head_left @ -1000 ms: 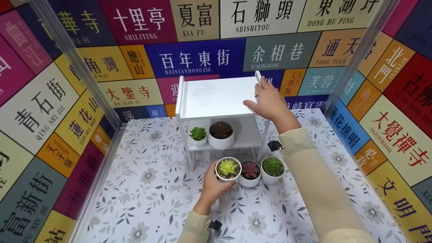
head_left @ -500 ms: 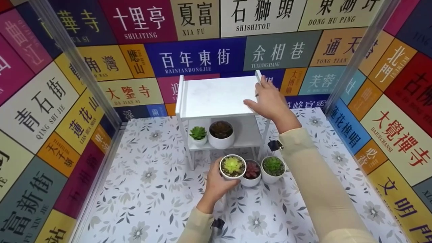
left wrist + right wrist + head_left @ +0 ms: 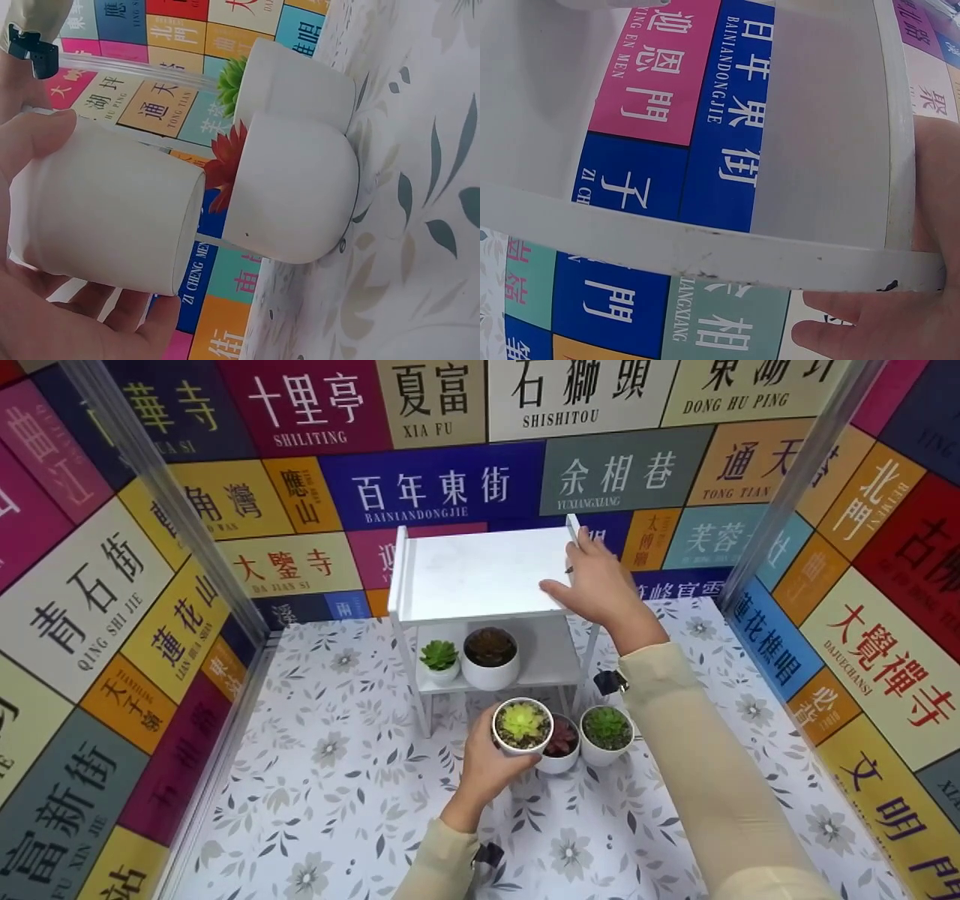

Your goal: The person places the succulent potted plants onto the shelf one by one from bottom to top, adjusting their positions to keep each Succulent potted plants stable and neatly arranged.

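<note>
My left hand (image 3: 487, 765) grips a white pot with a yellow-green succulent (image 3: 523, 725). In the left wrist view the white pot (image 3: 109, 202) is off the tabletop, thumb on one side and fingers round the other. Behind it on the table stand a dark red succulent (image 3: 559, 742), partly covered by the held pot, and a green succulent (image 3: 607, 735). My right hand (image 3: 600, 585) holds the top right side of a white two-tier rack (image 3: 480, 574), thumb on the upper board. In the right wrist view the fingers (image 3: 840, 315) reach round the side rail.
On the rack's lower shelf (image 3: 547, 656), a small green succulent (image 3: 439, 660) sits at the left beside a larger white pot with a dark brown succulent (image 3: 491, 658). A floral cloth (image 3: 315, 810) covers the table. Walls with coloured signs (image 3: 435, 487) enclose the back and sides.
My left hand has lifted the yellow-green succulent slightly and moved it right, so it now covers part of the dark red one. My right hand stays on the rack.
</note>
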A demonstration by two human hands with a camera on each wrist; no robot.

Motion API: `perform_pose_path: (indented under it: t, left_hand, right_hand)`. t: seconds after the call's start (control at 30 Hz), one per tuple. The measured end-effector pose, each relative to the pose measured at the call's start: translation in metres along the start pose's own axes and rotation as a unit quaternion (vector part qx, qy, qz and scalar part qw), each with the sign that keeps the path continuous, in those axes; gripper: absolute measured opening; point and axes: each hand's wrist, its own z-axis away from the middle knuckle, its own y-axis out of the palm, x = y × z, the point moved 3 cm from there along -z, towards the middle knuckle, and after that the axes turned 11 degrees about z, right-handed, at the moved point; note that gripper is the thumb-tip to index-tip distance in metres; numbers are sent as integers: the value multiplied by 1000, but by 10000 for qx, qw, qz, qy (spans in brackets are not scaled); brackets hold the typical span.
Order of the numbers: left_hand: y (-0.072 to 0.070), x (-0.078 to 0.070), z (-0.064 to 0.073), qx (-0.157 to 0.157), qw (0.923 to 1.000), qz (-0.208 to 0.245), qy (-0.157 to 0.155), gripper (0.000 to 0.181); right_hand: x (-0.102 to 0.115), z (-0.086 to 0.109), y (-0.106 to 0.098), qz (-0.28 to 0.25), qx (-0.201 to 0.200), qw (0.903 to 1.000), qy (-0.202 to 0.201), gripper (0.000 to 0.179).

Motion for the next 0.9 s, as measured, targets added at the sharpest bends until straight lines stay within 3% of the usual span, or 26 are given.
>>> perform_pose_path:
  t: [0.57,0.9]
  left_hand:
    - [8,-12,-10,-169,9997,7,200,90]
    - [14,-24,-12,-346,9987,-242,278,92]
  right_hand:
    - [0,0,1,-43,-9,10000,54,95]
    - [0,-1,1,21,14,10000,53,90]
